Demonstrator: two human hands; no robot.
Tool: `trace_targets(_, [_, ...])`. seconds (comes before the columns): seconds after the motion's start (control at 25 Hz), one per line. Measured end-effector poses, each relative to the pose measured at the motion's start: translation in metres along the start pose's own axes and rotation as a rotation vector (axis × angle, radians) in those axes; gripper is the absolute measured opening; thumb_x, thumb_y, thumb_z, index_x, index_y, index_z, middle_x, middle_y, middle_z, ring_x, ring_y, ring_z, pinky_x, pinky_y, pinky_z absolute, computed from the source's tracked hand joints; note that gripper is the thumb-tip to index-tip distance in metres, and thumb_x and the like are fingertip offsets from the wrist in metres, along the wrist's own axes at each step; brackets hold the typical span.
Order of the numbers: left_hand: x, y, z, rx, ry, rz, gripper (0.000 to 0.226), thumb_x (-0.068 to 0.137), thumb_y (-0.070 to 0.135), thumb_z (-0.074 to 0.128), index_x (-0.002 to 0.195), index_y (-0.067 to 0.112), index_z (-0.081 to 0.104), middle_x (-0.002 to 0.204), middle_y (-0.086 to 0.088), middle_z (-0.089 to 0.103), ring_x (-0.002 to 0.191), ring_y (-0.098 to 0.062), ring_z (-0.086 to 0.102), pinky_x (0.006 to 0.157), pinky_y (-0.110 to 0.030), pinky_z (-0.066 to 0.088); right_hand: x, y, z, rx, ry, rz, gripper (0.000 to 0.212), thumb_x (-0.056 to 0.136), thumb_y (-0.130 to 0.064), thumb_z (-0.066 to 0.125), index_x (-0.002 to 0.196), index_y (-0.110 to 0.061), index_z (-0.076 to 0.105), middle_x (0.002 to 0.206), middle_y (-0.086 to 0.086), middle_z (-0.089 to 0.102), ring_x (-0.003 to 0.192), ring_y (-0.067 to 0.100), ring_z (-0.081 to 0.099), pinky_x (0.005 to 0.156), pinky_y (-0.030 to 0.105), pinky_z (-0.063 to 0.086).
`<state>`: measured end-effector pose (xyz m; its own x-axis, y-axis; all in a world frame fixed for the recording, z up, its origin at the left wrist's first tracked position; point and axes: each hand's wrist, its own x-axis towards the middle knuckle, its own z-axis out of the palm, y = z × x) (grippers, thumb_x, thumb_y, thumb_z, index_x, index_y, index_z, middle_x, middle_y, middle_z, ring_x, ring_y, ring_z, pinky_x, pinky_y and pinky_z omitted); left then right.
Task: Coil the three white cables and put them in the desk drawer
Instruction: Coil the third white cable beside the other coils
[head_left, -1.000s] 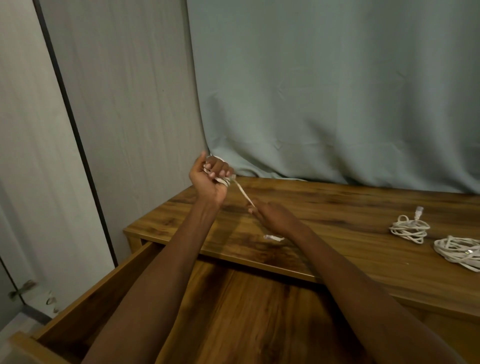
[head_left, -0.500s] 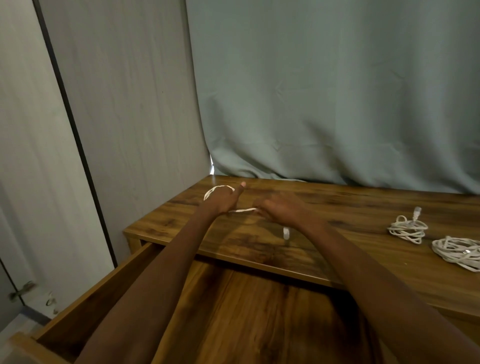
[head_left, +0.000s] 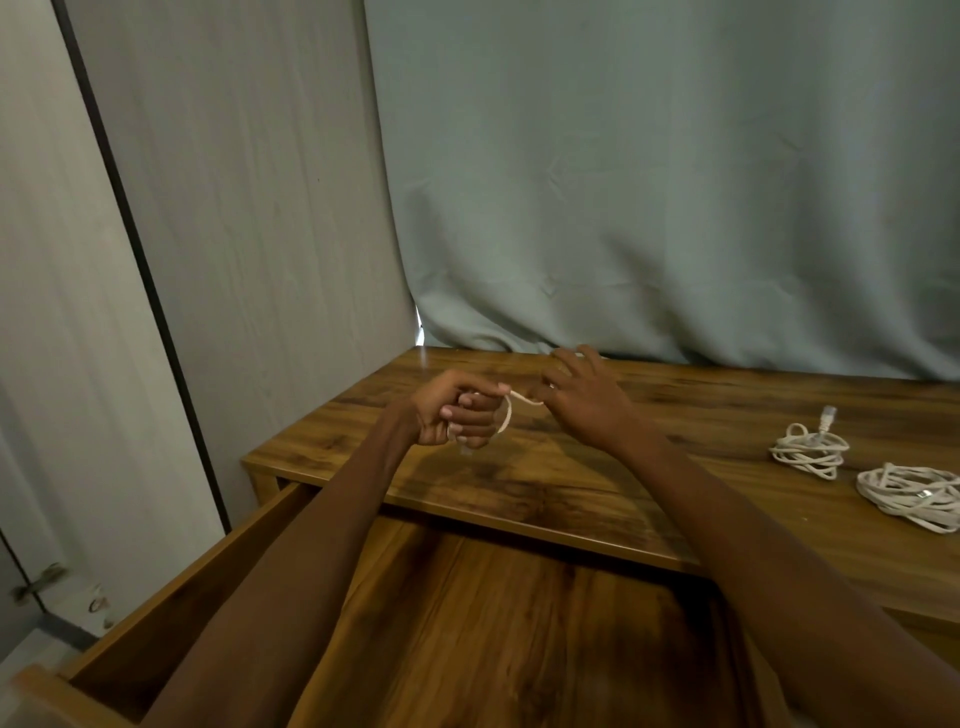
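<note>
White cable no. 1 is in hand: it runs in a short loop between both hands, held in the air over the desk top, left of centre. Left hand is curled tight round the gathered turns, fingers closed on them; a small bit, prob. the plug end, hangs just under the fist but it's too blurred to be sure. Right hand has its outer fingers spread, and the strand disappears under it near thumb and forefinger. It looks like a light pinch on the free end, though the contact itself is hidden.

Step, as I read it: winding the first cable, near its last turns, since v. little free length shows between the hands.

Other two cables lie on the desk at far right, apart from the hands: a small bundle with a plug sticking up, and a larger loose bundle just beside it near the frame edge. Both look roughly gathered, not neat coils.

Desk drawer stands pulled open, near side, under both forearms; no cable visible inside.

Next move prob. calls for: bring the tail round the coil w/ the right hand, tuck it so the turns don't spring loose, then lower the coil into the drawer. Left grip must stay firm while tucking, or the loops slip.
</note>
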<state>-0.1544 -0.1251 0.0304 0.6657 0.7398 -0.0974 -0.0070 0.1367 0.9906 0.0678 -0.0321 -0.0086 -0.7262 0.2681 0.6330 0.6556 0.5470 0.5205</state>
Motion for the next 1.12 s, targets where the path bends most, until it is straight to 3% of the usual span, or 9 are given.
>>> trace_targets(0.12, [0.004, 0.0, 0.009, -0.243, -0.094, 0.207, 0.054, 0.098, 0.018, 0.04, 0.044, 0.018, 0.044, 0.031, 0.004, 0.023, 0.032, -0.013, 0.017, 0.045, -0.029, 0.019, 0.001, -0.016, 0.0, 0.282, 0.039, 0.039, 0.029, 0.094, -0.022, 0.044, 0.109, -0.014, 0.068, 0.108, 0.008, 0.067, 0.111, 0.035, 0.059, 0.095, 0.044, 0.042])
trace_targets(0.2, [0.008, 0.0, 0.015, -0.34, -0.098, 0.342, 0.053, 0.096, 0.02, 0.038, 0.044, 0.019, 0.046, 0.029, 0.004, 0.023, 0.033, -0.014, 0.02, 0.045, -0.029, 0.02, 0.002, -0.031, -0.01, 0.6, -0.002, 0.193, 0.021, 0.098, -0.02, 0.048, 0.108, -0.013, 0.065, 0.104, 0.009, 0.068, 0.099, 0.03, 0.061, 0.085, 0.042, 0.047])
trace_targets(0.36, [0.013, -0.004, 0.016, -0.493, 0.0, 0.555, 0.053, 0.096, 0.021, 0.039, 0.043, 0.023, 0.036, 0.027, 0.005, 0.031, 0.03, -0.012, 0.02, 0.044, -0.026, 0.019, 0.007, -0.057, -0.017, 1.255, -0.07, 0.531, 0.027, 0.1, -0.025, 0.043, 0.115, -0.026, 0.066, 0.07, -0.006, 0.062, 0.066, 0.016, 0.056, 0.069, 0.039, 0.046])
trace_targets(0.48, [0.011, -0.007, 0.016, -0.511, 0.019, 0.602, 0.053, 0.094, 0.02, 0.036, 0.041, 0.023, 0.035, 0.026, 0.004, 0.035, 0.027, -0.012, 0.02, 0.04, -0.025, 0.018, 0.012, -0.063, -0.026, 1.609, 0.01, 0.672, 0.035, 0.099, -0.01, 0.042, 0.112, -0.03, 0.068, 0.054, -0.008, 0.044, 0.054, 0.009, 0.041, 0.063, 0.035, 0.038])
trace_targets(0.56, [0.009, -0.009, 0.018, -0.494, -0.005, 0.59, 0.051, 0.092, 0.02, 0.035, 0.041, 0.023, 0.032, 0.026, 0.004, 0.033, 0.027, -0.012, 0.018, 0.04, -0.025, 0.015, 0.012, -0.062, -0.038, 1.682, 0.051, 0.677, 0.029, 0.102, -0.014, 0.046, 0.109, -0.029, 0.071, 0.055, -0.006, 0.04, 0.053, 0.011, 0.038, 0.061, 0.033, 0.037])
trace_targets(0.68, [0.007, -0.011, 0.023, -0.47, -0.028, 0.532, 0.051, 0.091, 0.022, 0.033, 0.039, 0.023, 0.033, 0.026, 0.004, 0.024, 0.026, -0.011, 0.014, 0.039, -0.024, 0.009, 0.014, -0.058, -0.057, 1.639, 0.061, 0.623, 0.02, 0.099, -0.036, 0.058, 0.105, -0.026, 0.074, 0.058, -0.001, 0.042, 0.056, 0.015, 0.037, 0.054, 0.026, 0.034])
trace_targets(0.84, [0.006, -0.011, 0.028, -0.444, -0.057, 0.498, 0.052, 0.09, 0.022, 0.035, 0.038, 0.022, 0.031, 0.025, 0.004, 0.02, 0.026, -0.011, 0.015, 0.038, -0.021, 0.01, 0.02, -0.053, -0.068, 1.587, -0.046, 0.625, 0.037, 0.094, -0.04, 0.064, 0.07, -0.012, 0.062, 0.056, 0.001, 0.051, 0.056, 0.016, 0.046, 0.06, 0.031, 0.041])
trace_targets(1.04, [0.009, -0.013, 0.031, -0.44, -0.057, 0.488, 0.057, 0.095, 0.018, 0.038, 0.038, 0.02, 0.04, 0.026, 0.002, 0.036, 0.028, -0.014, 0.027, 0.041, -0.026, 0.022, 0.021, -0.048, -0.072, 1.61, -0.08, 0.644, 0.038, 0.091, -0.044, 0.068, 0.086, -0.006, 0.069, 0.063, 0.008, 0.049, 0.06, 0.021, 0.042, 0.057, 0.03, 0.038])
trace_targets(1.12, [0.01, -0.014, 0.028, -0.401, -0.049, 0.479, 0.058, 0.098, 0.018, 0.044, 0.04, 0.02, 0.049, 0.029, 0.003, 0.044, 0.03, -0.014, 0.036, 0.044, -0.027, 0.029, 0.021, -0.045, -0.071, 1.633, -0.085, 0.636, 0.032, 0.091, -0.043, 0.068, 0.08, -0.013, 0.07, 0.061, 0.008, 0.047, 0.06, 0.022, 0.04, 0.058, 0.032, 0.036])
